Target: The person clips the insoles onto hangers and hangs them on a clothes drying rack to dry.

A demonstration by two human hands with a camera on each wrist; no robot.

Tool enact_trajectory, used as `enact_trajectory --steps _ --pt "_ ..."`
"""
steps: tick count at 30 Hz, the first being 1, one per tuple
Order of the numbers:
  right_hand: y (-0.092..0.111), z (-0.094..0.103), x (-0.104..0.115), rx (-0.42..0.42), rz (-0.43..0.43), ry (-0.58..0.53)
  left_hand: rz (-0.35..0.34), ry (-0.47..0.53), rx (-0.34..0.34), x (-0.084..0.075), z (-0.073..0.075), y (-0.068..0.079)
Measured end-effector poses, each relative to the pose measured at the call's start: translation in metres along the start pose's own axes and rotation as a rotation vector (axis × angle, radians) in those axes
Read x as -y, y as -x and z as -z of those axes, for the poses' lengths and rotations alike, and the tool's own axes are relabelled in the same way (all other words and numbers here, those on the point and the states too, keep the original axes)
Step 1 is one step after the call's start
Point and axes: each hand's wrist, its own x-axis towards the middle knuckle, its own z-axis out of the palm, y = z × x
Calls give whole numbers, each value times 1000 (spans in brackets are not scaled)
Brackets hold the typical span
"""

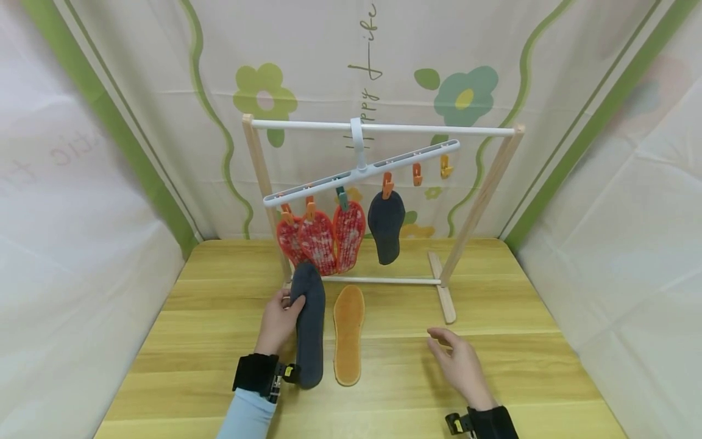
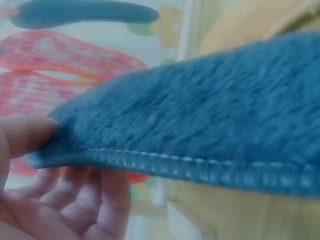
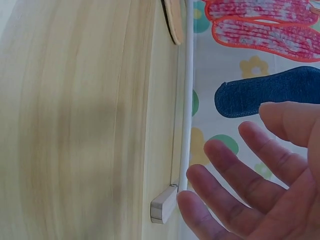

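My left hand (image 1: 281,323) pinches a dark blue fuzzy insole (image 1: 310,329) by its edge, thumb on the plush face and fingers behind, as the left wrist view shows. Pale stitching runs along its rim. Beside it on the table lies a tan insole (image 1: 348,335). My right hand (image 1: 457,363) hovers over the table at the right, holding nothing, its fingers loosely bent. From a white clip hanger (image 1: 362,174), a second dark blue insole (image 1: 386,228) hangs by an orange clothespin (image 1: 387,186). Several red patterned insoles (image 1: 349,236) hang to its left.
The hanger hooks over the white top bar (image 1: 439,130) of a wooden rack (image 1: 482,207) and tilts down to the left. An orange clip (image 1: 417,175) and a yellow clip (image 1: 445,166) hang unused at its right. A wooden foot (image 1: 442,289) juts forward. Printed curtains surround the table.
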Motion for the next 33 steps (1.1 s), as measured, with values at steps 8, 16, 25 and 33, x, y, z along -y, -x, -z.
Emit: enact_trajectory --steps 8,16,25,33 --pt "2 1 2 -11 3 13 -34 109 -41 -23 2 11" --pt "4 0 2 -23 26 13 -98 166 2 -41 -1 26" --pt "2 2 8 -24 36 23 -181 152 20 -54 -12 35" --pt "-9 10 15 -39 122 48 -205 112 20 -60 -18 39"
